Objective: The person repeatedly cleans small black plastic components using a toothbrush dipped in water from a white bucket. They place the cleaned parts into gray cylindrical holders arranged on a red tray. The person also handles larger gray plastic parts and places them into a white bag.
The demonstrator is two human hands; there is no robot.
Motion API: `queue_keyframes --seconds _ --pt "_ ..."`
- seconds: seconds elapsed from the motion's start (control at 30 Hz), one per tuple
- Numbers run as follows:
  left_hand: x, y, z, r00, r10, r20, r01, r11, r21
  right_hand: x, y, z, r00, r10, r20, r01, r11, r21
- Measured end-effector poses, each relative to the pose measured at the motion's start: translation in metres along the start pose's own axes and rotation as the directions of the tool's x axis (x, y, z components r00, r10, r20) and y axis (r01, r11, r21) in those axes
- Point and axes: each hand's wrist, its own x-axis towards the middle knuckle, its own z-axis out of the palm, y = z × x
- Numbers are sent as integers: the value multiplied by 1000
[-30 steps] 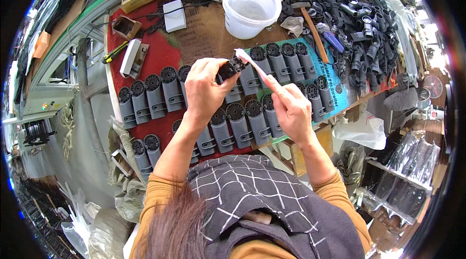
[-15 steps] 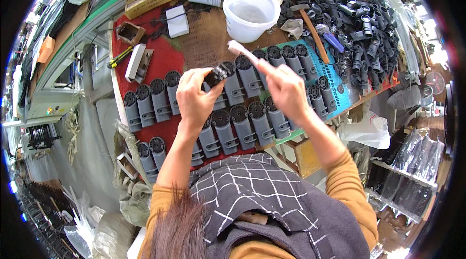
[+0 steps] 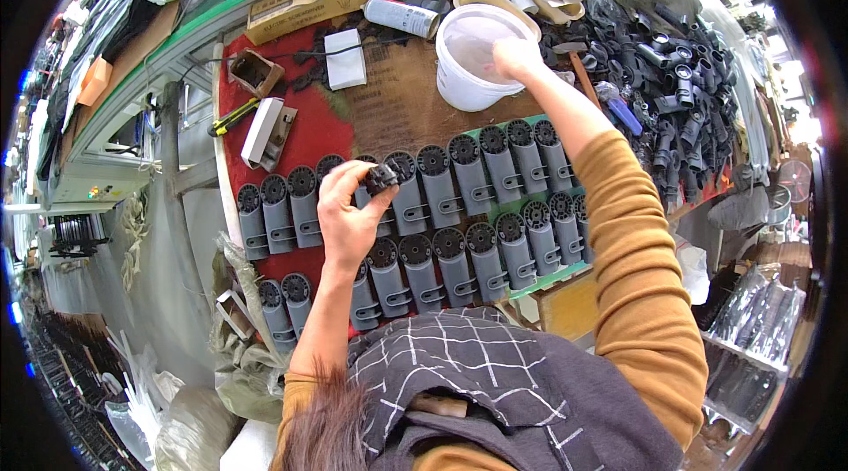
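Note:
My left hand (image 3: 344,219) is closed on a small round black plastic part (image 3: 384,177), pinched between thumb and fingers above the rows of grey tubes. My right hand (image 3: 517,59) reaches over the rim into a white plastic bucket (image 3: 473,93). Its fingers are curled, and the small brush it held is out of sight inside the bucket. Below my hands, grey oval tubes (image 3: 473,190) with black slotted end caps stand in rows on the table.
A large heap of black plastic fittings (image 3: 667,91) covers the right side. A spray can (image 3: 400,18), white box (image 3: 344,59), cardboard box (image 3: 305,7) and yellow-handled tool (image 3: 234,117) lie at the back and left. A purple object (image 3: 624,116) lies beside the heap.
My right hand has moved up and away from the black part into the bucket, taking the white-tipped brush along. My left hand still holds the black part; the view has shifted slightly.

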Motion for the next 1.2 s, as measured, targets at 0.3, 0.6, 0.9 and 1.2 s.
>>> queue_keyframes --seconds 0.3,0.6,0.9,1.2 --pt "15 -8 27 750 -394 531 539 -100 -836 -185 -15 -15 972 132 -192 124 402 907" --pt "5 32 43 631 -372 680 610 -303 -732 -279 -88 -2 904 147 -402 351 286 892" --pt "-3 44 36 602 -371 707 680 -227 -697 -295 -93 -14 837 213 -504 395 403 825" --pt "-10 57 33 739 -315 595 604 -80 -793 -298 -102 -21 918 357 -173 168 47 985"
